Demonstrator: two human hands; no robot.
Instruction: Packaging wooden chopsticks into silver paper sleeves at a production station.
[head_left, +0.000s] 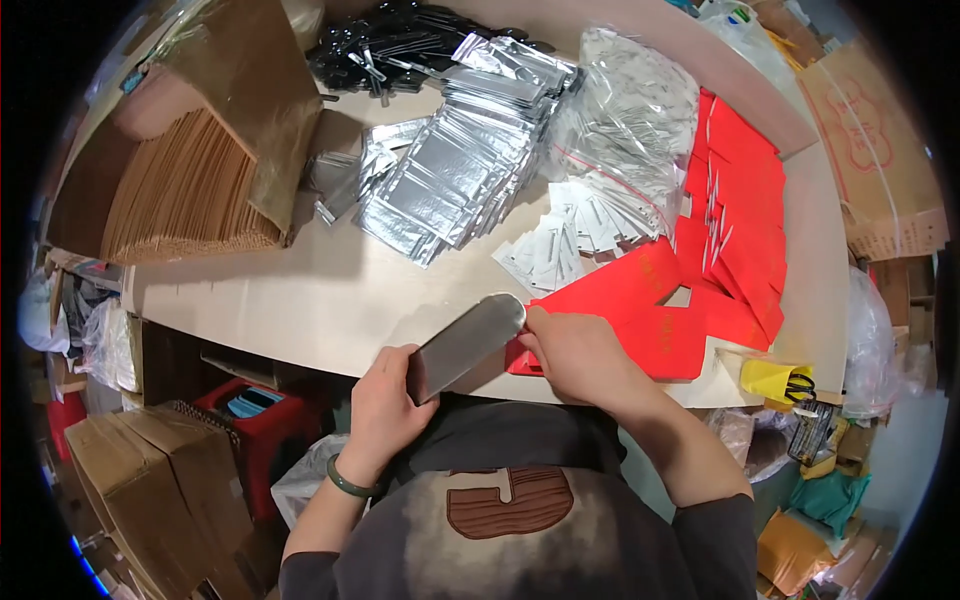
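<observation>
My left hand (387, 405) is closed round the lower end of a long, flat, grey metallic piece (462, 345) with a rounded far end. The piece tilts up to the right above the table's front edge. My right hand (570, 352) is closed at its upper right end, thumb and finger pressed there. Partly behind that hand lie red envelopes (655, 325). Farther back are small white packets (575, 235) fanned out beside a clear plastic bag (635, 110) of similar packets. Left of these is a heap of flat silver packets (465, 150).
A cardboard box (265, 110) holding tightly stacked brown card sheets (185, 190) stands at the left. Shiny black pieces (400, 40) are piled at the back. More red envelopes (745, 210) line the right side. A yellow holder (772, 379) hangs at the table's right front edge.
</observation>
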